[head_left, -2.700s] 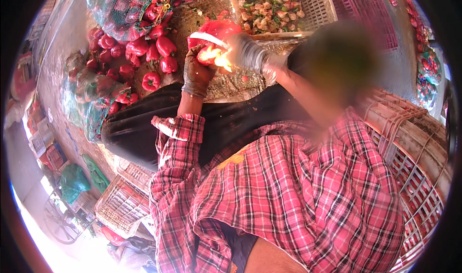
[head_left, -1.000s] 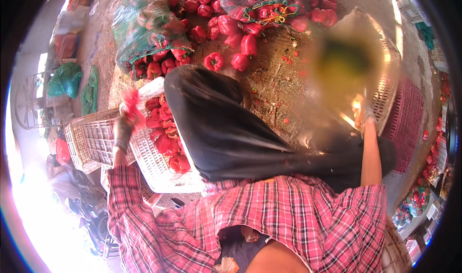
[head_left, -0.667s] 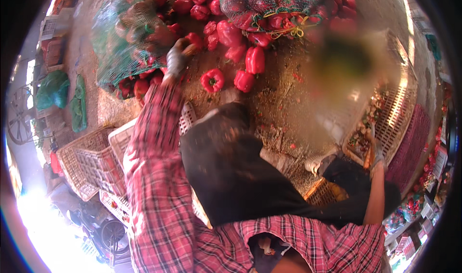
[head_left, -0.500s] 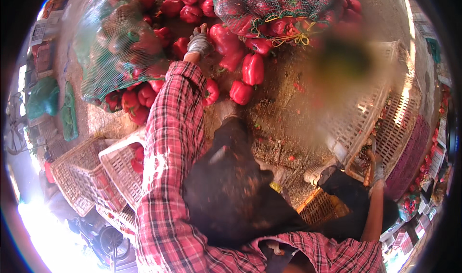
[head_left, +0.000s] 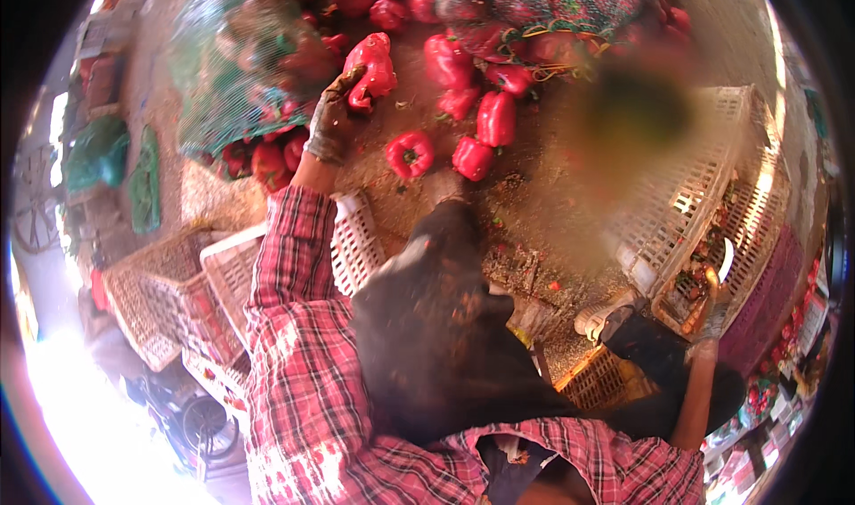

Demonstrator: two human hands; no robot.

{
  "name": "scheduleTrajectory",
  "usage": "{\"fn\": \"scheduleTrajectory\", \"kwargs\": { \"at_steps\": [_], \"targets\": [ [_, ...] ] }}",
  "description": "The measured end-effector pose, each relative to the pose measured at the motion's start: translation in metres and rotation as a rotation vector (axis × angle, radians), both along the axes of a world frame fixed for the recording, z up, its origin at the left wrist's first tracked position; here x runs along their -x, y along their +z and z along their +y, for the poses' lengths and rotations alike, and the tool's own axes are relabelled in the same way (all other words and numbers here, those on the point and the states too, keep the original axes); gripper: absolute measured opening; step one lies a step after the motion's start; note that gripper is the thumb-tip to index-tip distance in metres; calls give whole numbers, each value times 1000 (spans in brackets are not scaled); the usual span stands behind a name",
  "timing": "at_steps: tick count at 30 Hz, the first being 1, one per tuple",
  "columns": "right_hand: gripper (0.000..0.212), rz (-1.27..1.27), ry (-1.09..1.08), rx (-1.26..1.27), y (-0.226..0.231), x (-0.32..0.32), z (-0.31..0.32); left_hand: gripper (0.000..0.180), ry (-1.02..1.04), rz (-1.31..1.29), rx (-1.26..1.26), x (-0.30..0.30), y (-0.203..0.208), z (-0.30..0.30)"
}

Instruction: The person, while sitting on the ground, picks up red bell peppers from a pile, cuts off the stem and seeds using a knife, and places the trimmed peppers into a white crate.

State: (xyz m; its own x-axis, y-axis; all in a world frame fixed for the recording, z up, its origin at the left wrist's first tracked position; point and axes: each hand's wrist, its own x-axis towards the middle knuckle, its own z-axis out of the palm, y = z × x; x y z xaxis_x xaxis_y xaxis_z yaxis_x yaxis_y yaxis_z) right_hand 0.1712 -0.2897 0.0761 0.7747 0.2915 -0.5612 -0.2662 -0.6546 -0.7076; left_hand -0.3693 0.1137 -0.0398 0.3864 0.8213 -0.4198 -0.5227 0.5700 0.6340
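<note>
My left hand (head_left: 331,124), in a grimy glove with a pale wrist wrap, is closed on a red bell pepper (head_left: 372,67) above the floor. Its arm, in a pink checked sleeve, bends in from the lower left. Several more red peppers lie ahead, among them one with its stem end showing (head_left: 411,154) and another standing to its right (head_left: 496,118). Over at the right, my right hand (head_left: 707,329) grips a knife (head_left: 726,261) with a pale curved blade pointing up and a yellowish handle. That hand is beside a crate and partly blurred.
Green mesh sacks of peppers stand at far left (head_left: 254,77) and far centre (head_left: 543,2). Pale plastic crates are at right (head_left: 686,202) and left (head_left: 227,269). A yellow crate (head_left: 601,385) is by my leg. Scraps litter the floor; a blurred smudge covers part of the view.
My left hand has drawn back from the pile, lifting a red bell pepper. The right hand's knife has turned so its blade now shows. The view has shifted slightly.
</note>
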Motion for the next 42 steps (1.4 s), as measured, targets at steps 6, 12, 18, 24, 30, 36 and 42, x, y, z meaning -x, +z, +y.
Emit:
{"fn": "scheduleTrajectory", "kwargs": {
  "at_steps": [6, 12, 18, 24, 30, 36, 42],
  "targets": [
    [20, -67, 192, -18, -36, -30, -27, 48, -152, 1754, -1202, 120, 148, -142],
    [15, -29, 310, 70, -40, -18, -24, 18, -568, 1874, -415, 208, 186, -247],
    [20, -251, 459, -88, -116, -93, -90, 20, -134, 1139, -358, 39, 128, -91],
    [27, -191, 434, 285, -20, -14, -39, 69, -185, 1684, -429, -23, -140, 74],
    [29, -275, 380, 262, -26, -14, -56, 80, -63, 1780, -249, -4, -218, 106],
    [34, -129, 36, 56, 10, 18, 0, 45, 143, 261, 12, -52, -159, 31],
    [29, 24, 423, -121, 85, 119, 97, 37, -132, 242, -326, -135, 65, -16]
  ]
}}
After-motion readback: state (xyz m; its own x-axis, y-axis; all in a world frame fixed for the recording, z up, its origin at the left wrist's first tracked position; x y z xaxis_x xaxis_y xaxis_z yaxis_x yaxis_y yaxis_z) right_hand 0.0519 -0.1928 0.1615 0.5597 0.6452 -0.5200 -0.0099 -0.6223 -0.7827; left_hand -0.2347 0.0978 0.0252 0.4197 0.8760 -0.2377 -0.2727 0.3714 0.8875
